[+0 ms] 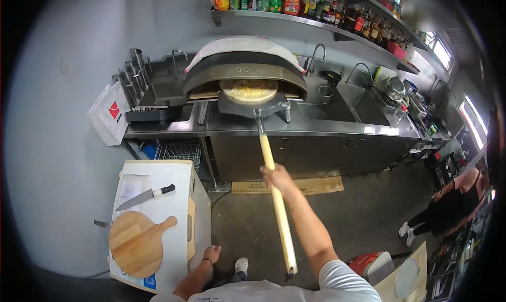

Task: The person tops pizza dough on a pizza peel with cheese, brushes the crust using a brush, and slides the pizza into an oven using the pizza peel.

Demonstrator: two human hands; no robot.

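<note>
Sleeve (343,277) nearest, right fingers (268,172) grip the handle (282,223), pointing ahead to pizza (247,94) at the oven (246,69); left fingers (215,249) unclear.

On my remote feed I get fair overall light, with daylight glaring white through the right-hand window (475,122). I see shine on the steel counter (337,127), a dimmer floor (337,212). Heavy fisheye: the shelf (274,15) bows, corners go black. I log one blurry grey smudge top right; centre fairly sharp.
</note>
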